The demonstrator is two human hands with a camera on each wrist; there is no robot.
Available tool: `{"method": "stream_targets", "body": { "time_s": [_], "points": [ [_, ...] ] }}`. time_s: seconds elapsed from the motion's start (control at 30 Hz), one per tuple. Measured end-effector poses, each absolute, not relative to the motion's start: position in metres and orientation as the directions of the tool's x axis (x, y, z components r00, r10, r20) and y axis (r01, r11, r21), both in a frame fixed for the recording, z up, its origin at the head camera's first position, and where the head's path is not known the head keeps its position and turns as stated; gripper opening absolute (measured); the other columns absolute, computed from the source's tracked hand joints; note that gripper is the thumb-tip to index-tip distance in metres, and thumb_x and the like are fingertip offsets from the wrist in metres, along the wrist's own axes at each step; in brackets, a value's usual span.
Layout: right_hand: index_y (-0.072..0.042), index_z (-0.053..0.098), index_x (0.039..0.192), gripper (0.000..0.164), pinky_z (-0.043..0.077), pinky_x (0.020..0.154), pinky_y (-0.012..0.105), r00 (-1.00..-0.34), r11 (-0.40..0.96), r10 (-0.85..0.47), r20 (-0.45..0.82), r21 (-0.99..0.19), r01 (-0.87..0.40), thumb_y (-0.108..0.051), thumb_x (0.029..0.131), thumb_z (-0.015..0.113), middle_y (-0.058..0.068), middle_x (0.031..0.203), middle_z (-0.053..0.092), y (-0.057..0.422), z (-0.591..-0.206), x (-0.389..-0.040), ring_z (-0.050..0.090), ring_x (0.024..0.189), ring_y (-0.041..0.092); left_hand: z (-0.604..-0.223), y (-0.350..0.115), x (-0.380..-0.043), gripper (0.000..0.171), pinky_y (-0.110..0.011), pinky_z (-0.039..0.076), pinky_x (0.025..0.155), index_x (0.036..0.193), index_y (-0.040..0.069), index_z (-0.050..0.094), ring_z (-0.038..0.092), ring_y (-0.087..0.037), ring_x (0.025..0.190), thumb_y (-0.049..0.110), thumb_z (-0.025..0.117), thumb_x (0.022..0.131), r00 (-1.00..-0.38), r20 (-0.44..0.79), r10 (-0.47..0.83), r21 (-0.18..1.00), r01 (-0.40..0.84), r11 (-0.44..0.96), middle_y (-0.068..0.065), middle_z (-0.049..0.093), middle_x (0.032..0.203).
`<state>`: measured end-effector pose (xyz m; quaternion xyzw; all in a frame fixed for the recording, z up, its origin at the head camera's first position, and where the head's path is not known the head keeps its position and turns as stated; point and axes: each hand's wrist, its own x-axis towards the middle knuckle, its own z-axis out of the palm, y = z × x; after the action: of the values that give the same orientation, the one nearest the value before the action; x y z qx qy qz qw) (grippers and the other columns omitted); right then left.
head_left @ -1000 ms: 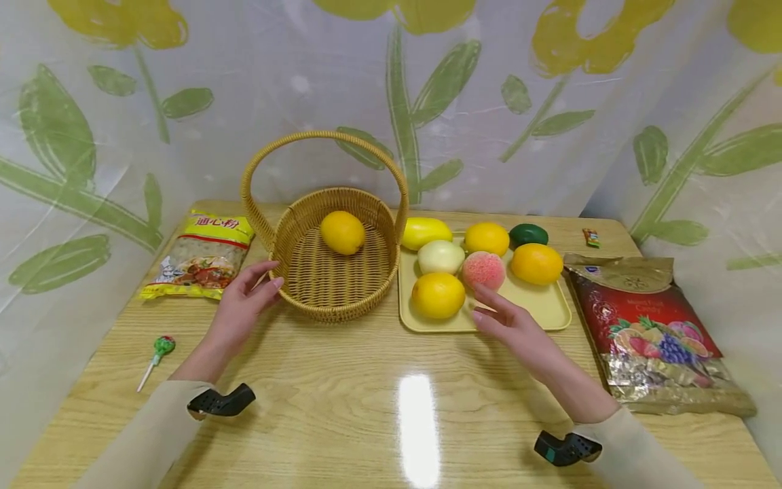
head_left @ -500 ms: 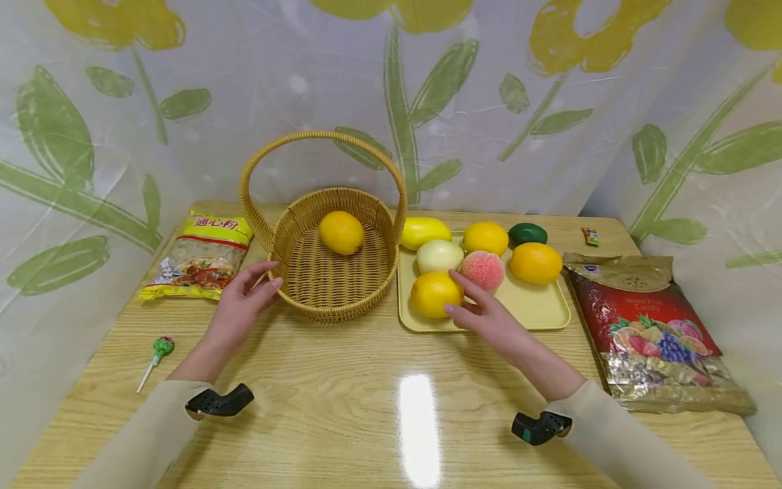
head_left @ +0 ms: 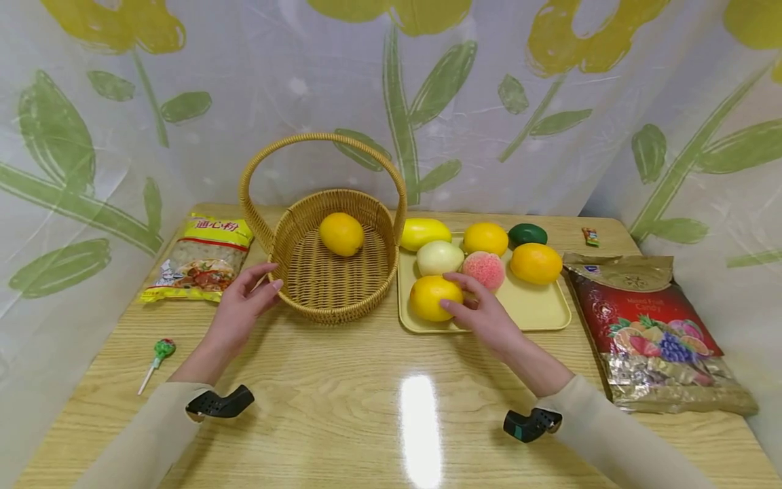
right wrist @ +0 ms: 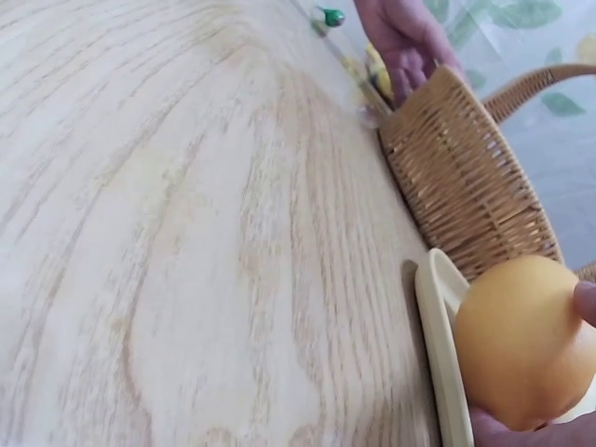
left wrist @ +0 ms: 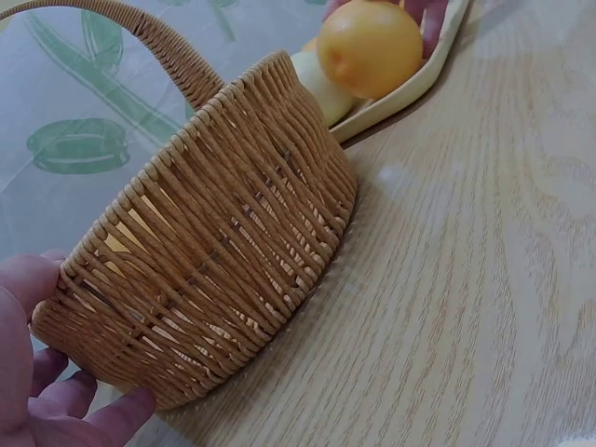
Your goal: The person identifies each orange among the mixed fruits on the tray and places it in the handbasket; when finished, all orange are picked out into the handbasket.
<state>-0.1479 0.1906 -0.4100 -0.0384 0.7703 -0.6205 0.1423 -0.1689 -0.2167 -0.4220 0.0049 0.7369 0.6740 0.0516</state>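
Observation:
In the head view, my left hand (head_left: 240,305) holds the near-left rim of a round wicker basket (head_left: 334,314) with a tall arched handle. The left wrist view shows fingers (left wrist: 70,396) against the basket's outer wall. One yellow-orange oval fruit (head_left: 341,234) lies inside the basket. To the right, my right hand (head_left: 485,316) grips a similar yellow-orange fruit (head_left: 430,297) at the front left of a pale yellow tray (head_left: 537,316). Thumb and fingers sit on opposite sides of that fruit (right wrist: 517,340) in the right wrist view.
The tray also bears a peach (head_left: 484,270), a pale round fruit (head_left: 440,259) and other fruits. A yellow food packet (head_left: 204,255) and a lollipop (head_left: 162,350) lie left. A large candy bag (head_left: 660,333) and a small wrapped sweet (head_left: 590,236) lie right.
My right hand has moved left from beside the peach to the front yellow-orange fruit, and its fingers have closed round it. My left hand has stayed at the basket rim.

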Motion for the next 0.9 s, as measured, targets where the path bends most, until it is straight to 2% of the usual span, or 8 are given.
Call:
{"method": "stream_targets", "body": {
  "time_s": [0.2,0.43,0.63,0.8,0.9],
  "points": [
    [-0.015,0.046,0.142,0.05,0.053,0.093,0.045,-0.958,0.245,-0.227,-0.175,-0.962,0.118,-0.02,0.097,0.065,0.017,0.143,0.035,0.192,-0.412,-0.146,0.05,0.118,0.035,-0.422,-0.219,-0.171,0.058,-0.024,0.051,0.095,0.145,0.007,0.041,0.047,-0.016,0.131,0.034,0.06,0.097,-0.995,-0.071,0.074,0.991,-0.062,0.119,-0.012,0.026,0.157],
    [-0.017,0.044,0.144,0.053,0.049,0.092,0.035,-0.954,0.266,-0.254,-0.157,-0.96,0.087,-0.022,0.096,0.066,0.013,0.142,0.038,0.192,-0.413,-0.146,0.049,0.117,0.034,-0.422,-0.218,-0.171,0.057,-0.024,0.051,0.094,0.145,0.007,0.042,0.051,-0.008,0.123,0.032,0.062,0.097,-0.995,-0.064,0.073,0.993,-0.056,0.101,-0.013,0.027,0.157],
    [-0.015,0.048,0.139,0.05,0.042,0.099,0.042,-0.948,0.317,-0.309,-0.076,-0.948,-0.028,-0.021,0.094,0.069,0.008,0.141,0.042,0.187,-0.414,-0.149,0.043,0.122,0.031,-0.421,-0.217,-0.169,0.058,-0.024,0.051,0.094,0.145,0.006,0.042,0.052,-0.003,0.119,0.033,0.062,0.097,-0.995,-0.066,0.072,0.992,-0.058,0.108,-0.013,0.027,0.156],
    [-0.016,0.045,0.148,0.059,0.034,0.102,0.047,-0.924,0.423,-0.379,-0.049,-0.897,-0.126,-0.027,0.094,0.067,0.014,0.136,0.038,0.184,-0.412,-0.151,0.036,0.119,0.03,-0.421,-0.217,-0.169,0.059,-0.024,0.051,0.095,0.146,0.006,0.04,0.05,-0.003,0.121,0.034,0.061,0.097,-0.995,-0.074,0.071,0.99,-0.065,0.126,-0.013,0.025,0.158],
    [-0.015,0.045,0.147,0.057,0.033,0.098,0.046,-0.915,0.466,-0.402,-0.028,-0.867,-0.179,-0.027,0.095,0.066,0.016,0.131,0.042,0.183,-0.41,-0.152,0.036,0.114,0.03,-0.421,-0.217,-0.169,0.06,-0.023,0.051,0.094,0.146,0.006,0.04,0.05,-0.003,0.121,0.035,0.061,0.097,-0.995,-0.076,0.071,0.989,-0.066,0.132,-0.012,0.025,0.158]
  ]
}}
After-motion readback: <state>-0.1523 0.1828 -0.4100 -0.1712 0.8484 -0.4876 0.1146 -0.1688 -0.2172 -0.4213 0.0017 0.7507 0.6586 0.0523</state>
